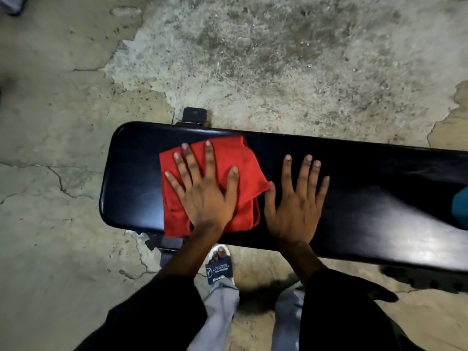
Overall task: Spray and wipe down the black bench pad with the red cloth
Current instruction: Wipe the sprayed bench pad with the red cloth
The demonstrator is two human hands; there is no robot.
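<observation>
Sleeves framed both hands: left hand [202,196] flat, fingers spread on red cloth [228,158]; right hand [296,206] splayed on bench pad [379,198]. Cloth seemingly folded; might bunch, skipping patches.

Bench pad [354,198] stretched left to right across the middle, over a concrete floor [253,59]. On the pad near its left end, a folded cloth [243,168], with the left hand [205,193] spread flat on top. Just right of the cloth, the right hand [293,206] flat on the bare pad, thumb touching the cloth's corner. Bench frame [194,115] jutting out behind the pad, beyond the cloth. Below the pad's near edge, between the forearms, a sandalled foot [219,264] on the floor.
</observation>
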